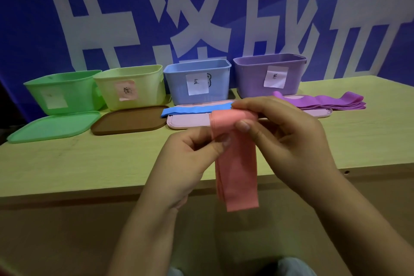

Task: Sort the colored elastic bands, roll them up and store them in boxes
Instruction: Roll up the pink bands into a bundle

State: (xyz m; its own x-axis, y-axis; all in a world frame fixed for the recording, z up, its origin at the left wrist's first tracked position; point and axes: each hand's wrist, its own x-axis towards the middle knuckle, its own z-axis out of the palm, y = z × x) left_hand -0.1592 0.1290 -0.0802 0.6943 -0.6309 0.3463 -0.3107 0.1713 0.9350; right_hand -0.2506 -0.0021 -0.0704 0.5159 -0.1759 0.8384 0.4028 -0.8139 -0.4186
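Observation:
A pink elastic band hangs in front of the table edge, its top end partly rolled. My left hand pinches the band's left edge just under the roll. My right hand grips the rolled top with fingers curled over it and thumb beneath. A blue band lies flat on a pink lid. Purple bands lie folded at the right. At the back stand a green box, a yellow box with a pink label, a blue box and a purple box.
A green lid and a brown lid lie in front of the left boxes, and another pink lid under the purple bands. The wooden table ends near my wrists. A blue banner hangs behind.

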